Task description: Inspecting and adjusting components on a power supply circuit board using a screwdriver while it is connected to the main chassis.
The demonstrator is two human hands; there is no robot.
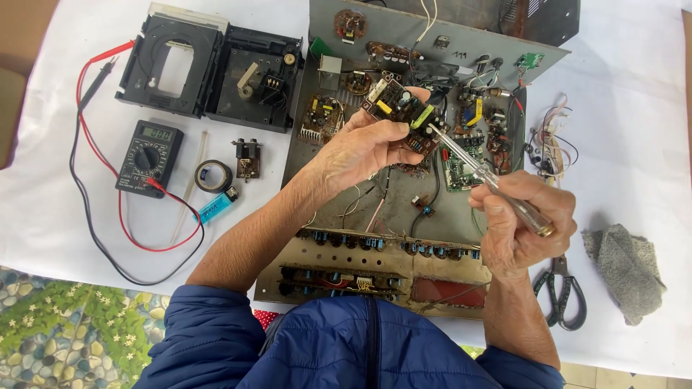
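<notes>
The open chassis (404, 209) lies mid-worktop (43, 209) — multimeter (148, 156), tape roll (213, 176) and lighter (215, 208) to its left, scissors (561, 287) and cloth (626, 270) right — disc drive (209, 66) behind the multimeter.

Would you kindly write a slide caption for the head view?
Left hand holds a small circuit board while right hand touches it with a clear-handled screwdriver.

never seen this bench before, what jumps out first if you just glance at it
At centre, the left hand holds up a small circuit board while the right hand points a clear-handled screwdriver at it, above an opened metal chassis full of boards and wiring. To the left on the white cloth lies a black multimeter with looping red and black leads.
</notes>
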